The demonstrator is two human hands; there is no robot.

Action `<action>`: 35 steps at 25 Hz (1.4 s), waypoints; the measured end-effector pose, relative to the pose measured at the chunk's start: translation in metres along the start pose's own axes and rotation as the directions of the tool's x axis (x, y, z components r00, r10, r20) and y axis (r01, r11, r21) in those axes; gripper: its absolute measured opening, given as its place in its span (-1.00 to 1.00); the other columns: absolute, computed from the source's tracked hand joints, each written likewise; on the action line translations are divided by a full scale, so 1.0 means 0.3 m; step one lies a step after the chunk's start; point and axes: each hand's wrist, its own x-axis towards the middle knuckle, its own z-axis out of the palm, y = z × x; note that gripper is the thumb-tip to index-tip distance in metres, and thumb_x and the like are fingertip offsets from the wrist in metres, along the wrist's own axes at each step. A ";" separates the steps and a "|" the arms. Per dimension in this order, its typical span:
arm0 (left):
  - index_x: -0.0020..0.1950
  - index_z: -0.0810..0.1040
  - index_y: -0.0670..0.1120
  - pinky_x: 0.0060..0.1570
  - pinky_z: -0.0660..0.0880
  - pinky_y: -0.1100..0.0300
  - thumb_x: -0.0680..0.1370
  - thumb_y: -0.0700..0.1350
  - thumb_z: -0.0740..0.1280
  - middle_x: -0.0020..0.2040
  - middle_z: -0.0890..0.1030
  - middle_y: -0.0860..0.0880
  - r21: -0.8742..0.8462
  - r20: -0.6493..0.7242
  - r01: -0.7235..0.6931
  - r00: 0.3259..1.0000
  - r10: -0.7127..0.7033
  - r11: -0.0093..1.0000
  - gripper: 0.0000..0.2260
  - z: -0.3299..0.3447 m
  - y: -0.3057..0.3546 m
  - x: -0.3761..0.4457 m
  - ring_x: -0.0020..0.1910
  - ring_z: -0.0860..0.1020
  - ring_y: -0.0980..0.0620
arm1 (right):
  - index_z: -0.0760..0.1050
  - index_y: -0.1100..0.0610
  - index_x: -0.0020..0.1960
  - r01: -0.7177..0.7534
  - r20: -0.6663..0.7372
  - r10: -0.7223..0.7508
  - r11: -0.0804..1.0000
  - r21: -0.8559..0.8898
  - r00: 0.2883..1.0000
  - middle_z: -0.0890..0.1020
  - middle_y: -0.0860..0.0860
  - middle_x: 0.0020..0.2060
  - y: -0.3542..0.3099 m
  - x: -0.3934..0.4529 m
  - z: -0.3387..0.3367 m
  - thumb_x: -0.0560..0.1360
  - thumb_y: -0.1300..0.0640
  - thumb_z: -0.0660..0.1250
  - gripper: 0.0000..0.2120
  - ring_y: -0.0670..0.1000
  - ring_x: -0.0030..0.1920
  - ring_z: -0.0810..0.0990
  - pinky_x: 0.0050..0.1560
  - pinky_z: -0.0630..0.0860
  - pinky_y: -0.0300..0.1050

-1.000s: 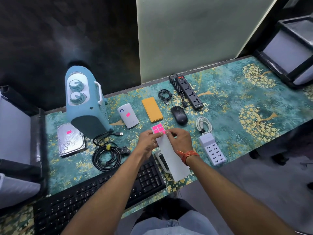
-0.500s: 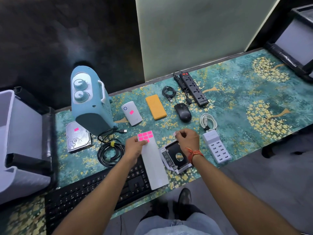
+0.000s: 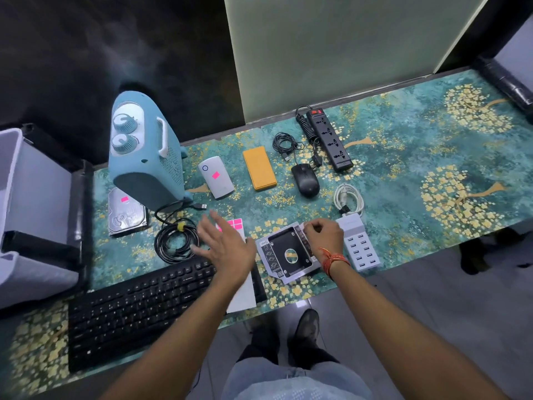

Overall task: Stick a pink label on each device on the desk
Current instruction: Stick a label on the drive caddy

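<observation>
Fingers of right hand pinched at drive caddy edge

desk, teal floral | on it: keyboard, heater, mouse, power strip

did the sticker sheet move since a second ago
Yes. The sticker sheet went from being held up between both hands down and left; it now lies over the right end of the keyboard, under the left hand.
</observation>
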 end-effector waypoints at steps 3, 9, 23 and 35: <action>0.55 -0.40 -0.03 0.43 -0.34 -0.27 0.40 0.29 0.39 0.58 -0.30 -0.16 0.063 0.248 -0.464 0.865 0.436 0.884 0.12 0.072 0.070 -0.111 0.55 -0.32 -0.18 | 0.64 0.20 -0.20 -0.001 -0.003 0.001 1.000 0.012 1.000 0.67 0.08 -0.30 0.006 0.016 -0.027 0.49 0.14 0.35 -0.83 0.07 -0.21 0.63 -0.12 0.58 -0.08; 0.52 -0.47 0.00 0.42 -0.23 -0.39 0.29 0.40 0.41 0.58 -0.28 -0.22 0.243 0.524 -0.628 0.726 0.445 0.739 0.24 0.231 0.128 -0.113 0.55 -0.31 -0.23 | 0.63 0.20 -0.21 0.015 -0.010 -0.015 0.999 0.046 1.000 0.68 0.09 -0.31 -0.003 0.054 -0.091 0.50 0.12 0.35 -0.81 0.09 -0.22 0.65 -0.10 0.61 0.01; 0.29 0.48 -0.21 0.12 0.43 -0.11 0.36 0.10 0.23 0.07 0.55 -0.21 -0.794 0.565 0.608 0.727 0.390 0.017 -0.41 0.059 0.146 0.034 0.03 0.50 -0.19 | 0.61 0.18 -0.11 0.261 -0.087 -0.252 0.959 0.111 0.964 0.67 0.04 -0.24 -0.152 0.019 -0.129 0.53 0.12 0.35 -0.86 0.01 -0.22 0.62 -0.18 0.59 -0.17; 0.08 0.62 -0.21 -0.08 0.48 0.07 0.28 0.10 0.20 -0.11 0.58 -0.18 -0.663 0.556 0.716 0.667 0.496 -0.220 -0.47 0.010 0.166 -0.016 -0.19 0.54 -0.15 | 0.54 0.20 -0.15 0.590 -0.052 -0.629 0.752 -0.296 0.776 0.60 0.11 -0.28 -0.193 -0.029 -0.015 0.54 0.18 0.30 -0.87 0.13 -0.30 0.55 -0.32 0.50 -0.03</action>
